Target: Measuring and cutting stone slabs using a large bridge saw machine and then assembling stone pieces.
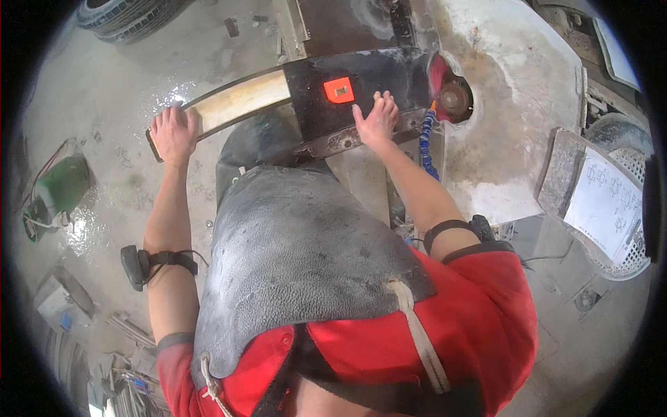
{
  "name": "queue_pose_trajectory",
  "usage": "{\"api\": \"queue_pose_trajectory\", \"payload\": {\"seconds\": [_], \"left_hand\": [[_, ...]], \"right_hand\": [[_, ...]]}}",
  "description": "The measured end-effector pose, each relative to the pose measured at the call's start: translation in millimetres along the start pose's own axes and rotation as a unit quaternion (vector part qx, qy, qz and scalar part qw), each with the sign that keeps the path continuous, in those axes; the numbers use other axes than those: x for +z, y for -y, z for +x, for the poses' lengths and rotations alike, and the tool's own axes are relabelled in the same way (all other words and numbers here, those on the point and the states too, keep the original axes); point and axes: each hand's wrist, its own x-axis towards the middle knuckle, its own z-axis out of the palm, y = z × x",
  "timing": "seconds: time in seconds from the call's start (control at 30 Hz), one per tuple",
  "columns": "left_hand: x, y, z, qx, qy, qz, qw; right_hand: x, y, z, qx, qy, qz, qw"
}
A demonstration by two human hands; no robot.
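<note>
My left hand [174, 134] is wrapped over the outer end of a long, flat, pale strip with dark edges [243, 101]. This strip reaches left from a dark work table [306, 83]. My right hand [379, 121] is at the table's near side, thumb and fingers apart, holding nothing. Just beyond its fingertips lies an orange tape measure [339, 90]. Right of that hand, a round brown grinding wheel [455, 99] sits in a cut-out of a pale, dusty housing. A blue jointed hose with an orange nozzle [426, 146] points toward the wheel.
A green jerrycan [64, 184] stands on the wet floor at left. Tyres [128, 17] lie at the far left. On the right, a sheet with drawings [606, 201] rests on a white perforated basket [633, 243]. A grey apron [313, 243] covers my front.
</note>
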Motion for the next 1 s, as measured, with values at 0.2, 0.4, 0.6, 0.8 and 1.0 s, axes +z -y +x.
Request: {"api": "queue_pose_trajectory", "payload": {"seconds": [0.2,0.4,0.6,0.8,1.0], "left_hand": [[0.6,-3.3,4.4,-0.011,-0.003,0.000,1.000],[7.4,13.4,24.7,-0.035,0.097,0.054,0.993],[29.0,34.6,36.5,0.097,0.125,0.136,0.978],[43.7,64.4,35.7,0.087,0.128,0.117,0.981],[46.4,59.6,34.9,0.057,0.132,0.117,0.983]], "right_hand": [[0.9,-0.7,4.5,-0.013,-0.025,0.002,1.000],[-0.5,1.8,4.7,-0.012,-0.019,-0.010,1.000],[-3.2,-9.4,-8.1,-0.026,-0.025,-0.015,0.999],[-1.2,-7.4,-15.2,-0.045,-0.039,0.015,0.998],[-5.3,-15.1,-26.6,-0.040,-0.064,0.016,0.997]]}}
